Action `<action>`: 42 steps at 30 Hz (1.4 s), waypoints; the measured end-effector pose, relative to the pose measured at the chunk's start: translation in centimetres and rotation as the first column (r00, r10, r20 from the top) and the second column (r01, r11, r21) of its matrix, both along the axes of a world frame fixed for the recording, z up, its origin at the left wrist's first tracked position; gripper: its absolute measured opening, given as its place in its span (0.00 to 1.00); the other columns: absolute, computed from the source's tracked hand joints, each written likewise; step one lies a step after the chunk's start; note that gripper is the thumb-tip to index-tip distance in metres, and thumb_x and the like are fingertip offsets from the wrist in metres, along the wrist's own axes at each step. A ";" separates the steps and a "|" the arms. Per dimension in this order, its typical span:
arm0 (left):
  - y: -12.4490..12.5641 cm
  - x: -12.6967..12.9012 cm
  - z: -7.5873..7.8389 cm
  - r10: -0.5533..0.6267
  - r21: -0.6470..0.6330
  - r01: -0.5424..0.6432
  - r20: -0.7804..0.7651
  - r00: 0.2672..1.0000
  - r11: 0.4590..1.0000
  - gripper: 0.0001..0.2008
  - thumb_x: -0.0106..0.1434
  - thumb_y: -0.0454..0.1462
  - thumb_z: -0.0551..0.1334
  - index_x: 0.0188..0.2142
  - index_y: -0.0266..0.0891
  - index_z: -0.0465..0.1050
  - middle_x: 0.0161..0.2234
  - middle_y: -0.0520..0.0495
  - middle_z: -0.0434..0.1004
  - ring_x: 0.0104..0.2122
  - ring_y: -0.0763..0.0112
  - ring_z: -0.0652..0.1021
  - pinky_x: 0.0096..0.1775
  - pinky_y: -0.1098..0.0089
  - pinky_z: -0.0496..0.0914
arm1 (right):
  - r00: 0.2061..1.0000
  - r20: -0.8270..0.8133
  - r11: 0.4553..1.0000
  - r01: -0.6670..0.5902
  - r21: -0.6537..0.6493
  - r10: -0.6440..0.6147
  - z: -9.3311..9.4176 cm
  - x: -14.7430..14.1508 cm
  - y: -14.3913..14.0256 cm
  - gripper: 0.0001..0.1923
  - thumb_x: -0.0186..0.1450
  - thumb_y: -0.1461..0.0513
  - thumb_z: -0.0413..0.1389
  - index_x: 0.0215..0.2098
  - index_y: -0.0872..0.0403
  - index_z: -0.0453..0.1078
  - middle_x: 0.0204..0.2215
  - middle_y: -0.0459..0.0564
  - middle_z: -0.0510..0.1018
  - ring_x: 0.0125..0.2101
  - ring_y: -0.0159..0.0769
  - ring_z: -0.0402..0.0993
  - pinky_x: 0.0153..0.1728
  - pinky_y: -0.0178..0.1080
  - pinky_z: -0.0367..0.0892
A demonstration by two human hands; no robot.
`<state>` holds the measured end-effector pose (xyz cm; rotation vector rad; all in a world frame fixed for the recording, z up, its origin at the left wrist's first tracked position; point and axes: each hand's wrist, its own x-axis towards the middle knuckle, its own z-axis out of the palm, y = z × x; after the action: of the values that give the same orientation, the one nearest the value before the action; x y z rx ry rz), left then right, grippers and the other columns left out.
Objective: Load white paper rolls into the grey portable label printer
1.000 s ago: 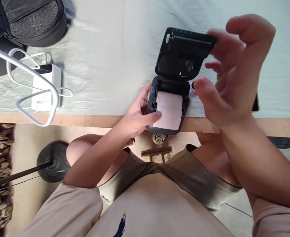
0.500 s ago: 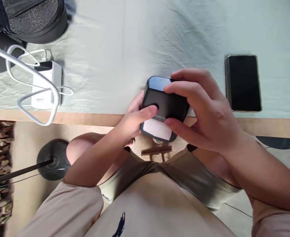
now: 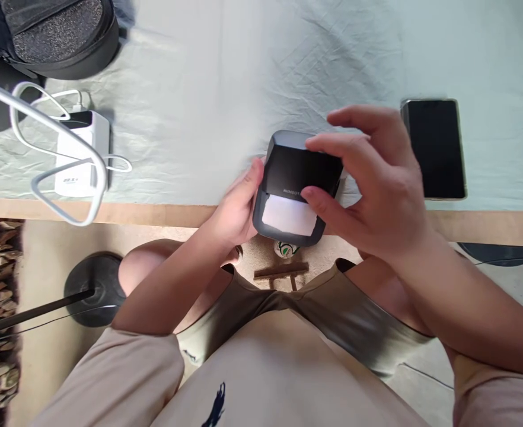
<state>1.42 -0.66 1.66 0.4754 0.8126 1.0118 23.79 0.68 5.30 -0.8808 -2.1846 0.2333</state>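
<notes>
Hands (image 3: 368,190) grip printer (image 3: 295,178) (lid shut).

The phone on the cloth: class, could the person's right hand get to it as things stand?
Probably yes: the phone lies uncovered just beyond the right hand, with only bare cloth between them, though that hand is on the printer.

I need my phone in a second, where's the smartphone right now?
In the head view, the smartphone lies face up on the pale cloth-covered table, at the right, just beyond the right hand on the small black printer.
</notes>
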 end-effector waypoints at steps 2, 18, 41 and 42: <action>0.2 0.1 -0.2 0.019 0.034 -0.018 -0.042 0.999 0.999 0.22 0.75 0.59 0.76 0.42 0.45 0.85 0.32 0.49 0.85 0.43 0.57 0.89 0.35 0.66 0.81 | 0.999 -0.016 0.999 -0.045 -0.017 0.045 0.1 0.3 0.2 0.23 0.78 0.58 0.66 0.68 0.57 0.80 0.65 0.67 0.85 0.64 0.56 0.88 0.61 0.55 0.90; -0.1 0.4 0.9 0.079 0.087 -0.067 -0.146 0.986 0.994 0.14 0.83 0.43 0.68 0.38 0.41 0.81 0.30 0.52 0.76 0.34 0.68 0.84 0.38 0.71 0.80 | 0.985 0.168 0.990 -0.026 -0.139 0.049 1.7 1.0 0.1 0.27 0.73 0.58 0.68 0.70 0.46 0.78 0.64 0.58 0.85 0.61 0.54 0.87 0.59 0.56 0.88; 0.0 0.2 -0.3 -0.068 0.089 0.072 -0.046 0.997 0.993 0.35 0.62 0.54 0.88 0.60 0.45 0.80 0.49 0.48 0.91 0.46 0.64 0.90 0.48 0.68 0.85 | 0.864 0.389 0.923 0.377 -0.075 -0.321 1.1 0.1 0.8 0.16 0.72 0.57 0.62 0.54 0.46 0.88 0.39 0.49 0.92 0.31 0.40 0.80 0.30 0.42 0.59; 0.0 0.2 -0.3 -0.076 0.089 0.079 -0.046 0.996 0.993 0.36 0.62 0.54 0.88 0.61 0.45 0.80 0.52 0.46 0.91 0.47 0.64 0.90 0.48 0.68 0.85 | 0.852 0.405 0.921 0.385 -0.058 -0.331 1.4 0.1 0.6 0.16 0.72 0.57 0.62 0.55 0.46 0.88 0.40 0.49 0.92 0.32 0.40 0.80 0.29 0.42 0.57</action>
<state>1.65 -0.66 1.34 0.6035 0.7821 0.9723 23.93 1.29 6.67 -1.5030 -2.3210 0.0218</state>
